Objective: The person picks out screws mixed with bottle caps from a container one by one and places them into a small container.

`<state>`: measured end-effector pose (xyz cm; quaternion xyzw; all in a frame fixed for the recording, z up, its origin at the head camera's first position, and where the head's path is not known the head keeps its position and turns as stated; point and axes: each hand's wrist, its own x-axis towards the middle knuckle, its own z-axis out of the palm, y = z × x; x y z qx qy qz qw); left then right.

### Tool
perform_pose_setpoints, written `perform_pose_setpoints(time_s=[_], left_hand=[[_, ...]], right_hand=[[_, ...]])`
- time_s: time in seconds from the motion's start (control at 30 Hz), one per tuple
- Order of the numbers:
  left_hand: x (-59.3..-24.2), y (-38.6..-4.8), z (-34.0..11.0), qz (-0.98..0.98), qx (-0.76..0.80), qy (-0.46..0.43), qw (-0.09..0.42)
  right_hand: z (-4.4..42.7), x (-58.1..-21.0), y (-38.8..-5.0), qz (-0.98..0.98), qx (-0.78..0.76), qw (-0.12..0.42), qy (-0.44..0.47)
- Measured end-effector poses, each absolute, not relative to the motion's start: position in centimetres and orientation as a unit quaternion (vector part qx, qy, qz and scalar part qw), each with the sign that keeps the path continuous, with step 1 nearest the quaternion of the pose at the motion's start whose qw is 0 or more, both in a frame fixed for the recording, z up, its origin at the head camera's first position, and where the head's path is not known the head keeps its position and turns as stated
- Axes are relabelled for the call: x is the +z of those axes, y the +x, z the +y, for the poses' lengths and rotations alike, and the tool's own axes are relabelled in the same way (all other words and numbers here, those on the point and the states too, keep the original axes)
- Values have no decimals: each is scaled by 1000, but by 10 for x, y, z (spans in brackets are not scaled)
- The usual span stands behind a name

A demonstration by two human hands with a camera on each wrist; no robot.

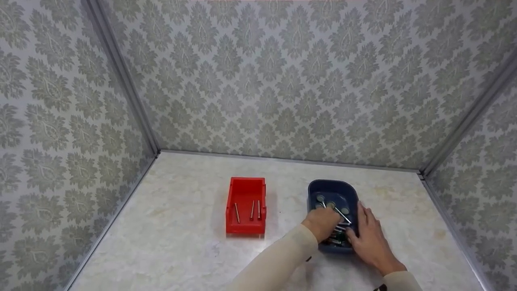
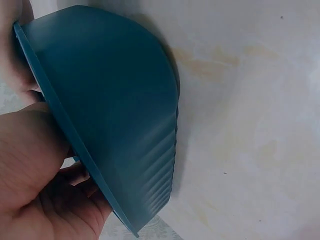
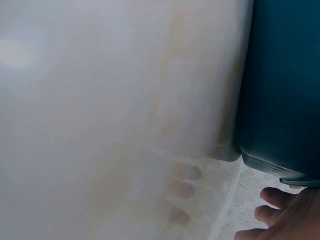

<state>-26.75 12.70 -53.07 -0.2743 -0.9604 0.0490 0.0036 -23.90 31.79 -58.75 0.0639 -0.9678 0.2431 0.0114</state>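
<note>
My left hand reaches over the left rim into a dark blue bin. Its fingers are curled downward, and the tips are hidden, so any grasp cannot be seen. Beside those knuckles lies a slim shiny metal rod, with more metal pieces toward the near end. Several round pale discs show on the bin's floor. At the bin's right side rests my right hand, thumb over the rim and fingers extended along the outside. The right wrist view shows its fingertips spread beyond the wall.
A red bin stands left of the blue one on the pale marbled table. Inside it lie three slim metal rods. Patterned walls enclose the table at the back and both sides.
</note>
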Motion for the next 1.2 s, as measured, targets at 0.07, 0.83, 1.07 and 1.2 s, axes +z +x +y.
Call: perform_pose_setpoints(time_s=[0.07, 0.83, 1.07, 1.2], left_hand=[[-531, -267, 126, -961, 41, -274, 3], [-523, -262, 105, -949, -130, -282, 53], [-513, -257, 98, -935, -256, -245, 4], [-511, -253, 91, -918, -305, -254, 9]], right_hand=[[318, -588, -239, -968, 241, 25, 70], [318, -588, -238, -968, 237, 41, 79], [317, -588, -239, -971, 229, 20, 66], [317, -588, -239, -970, 230, 26, 70]])
